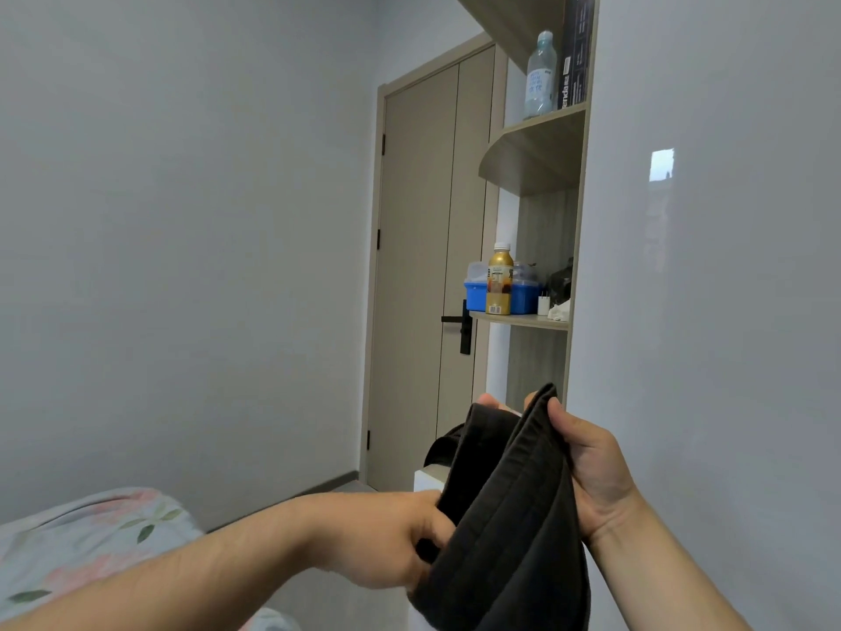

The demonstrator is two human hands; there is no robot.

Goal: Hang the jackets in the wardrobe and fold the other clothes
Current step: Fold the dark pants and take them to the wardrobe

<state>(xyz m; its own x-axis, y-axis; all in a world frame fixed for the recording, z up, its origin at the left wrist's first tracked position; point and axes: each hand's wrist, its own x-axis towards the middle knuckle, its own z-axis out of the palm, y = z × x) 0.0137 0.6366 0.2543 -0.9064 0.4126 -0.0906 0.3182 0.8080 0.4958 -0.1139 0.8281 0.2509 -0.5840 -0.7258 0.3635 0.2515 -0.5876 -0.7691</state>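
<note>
Left grip: the left hand (396,539) is curled tight on the lower left edge of the dark brown ribbed fabric garment (509,516), with its fingers tucked into the folds.
Right grip: the right hand (596,475) pinches the garment's upper right edge, thumb on the near side and fingers behind the cloth.
Garment: held in the air between both hands, bunched in long folds, with its lower end running out of view.
Just behind: a white block (428,484) with a dark loop of cloth above it; I cannot tell whether the loop is part of the same garment.
Shelves: the light wooden corner shelf unit (537,148) carries a gold-labelled drink bottle (499,280) in front of a blue plastic box (523,297). A clear plastic bottle (540,75) stands on the shelf above.
Door: the beige panelled door (423,266) is closed and has a black handle (460,327).
Bed: floral-print bedding (82,553) lies at lower left, under the left forearm.
</note>
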